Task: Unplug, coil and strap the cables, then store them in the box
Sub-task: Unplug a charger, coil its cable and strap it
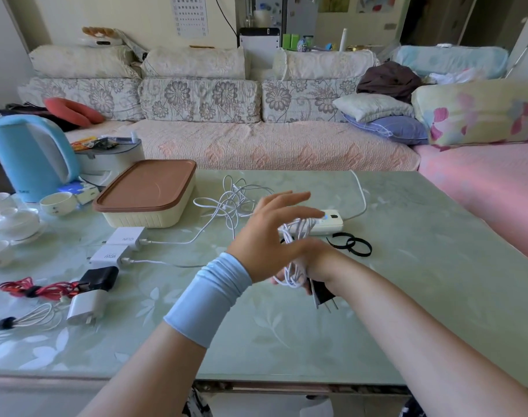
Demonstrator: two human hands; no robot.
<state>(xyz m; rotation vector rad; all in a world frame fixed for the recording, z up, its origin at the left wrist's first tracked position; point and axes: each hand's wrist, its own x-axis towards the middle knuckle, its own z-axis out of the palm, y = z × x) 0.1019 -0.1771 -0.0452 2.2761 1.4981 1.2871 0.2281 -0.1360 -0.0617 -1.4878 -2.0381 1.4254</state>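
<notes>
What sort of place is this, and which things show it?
Most likely a home living room: a long floral sofa with pillows stands behind the table, and a blue kettle sits on the table beside cups.

Single head-worn cam, wide-angle, straight lines bend a bit near frame edges. Sits above near edge of desk (407, 266), facing forward and down across it toward sofa (256, 139) past far edge. Pretty close in: forearms come up from bottom of frame, left hand (265, 236) and right hand (316, 266) with white cable (294, 273) land about dead centre. Desk's near edge runs along bottom, left side cut off by frame, far right corner in view.
</notes>
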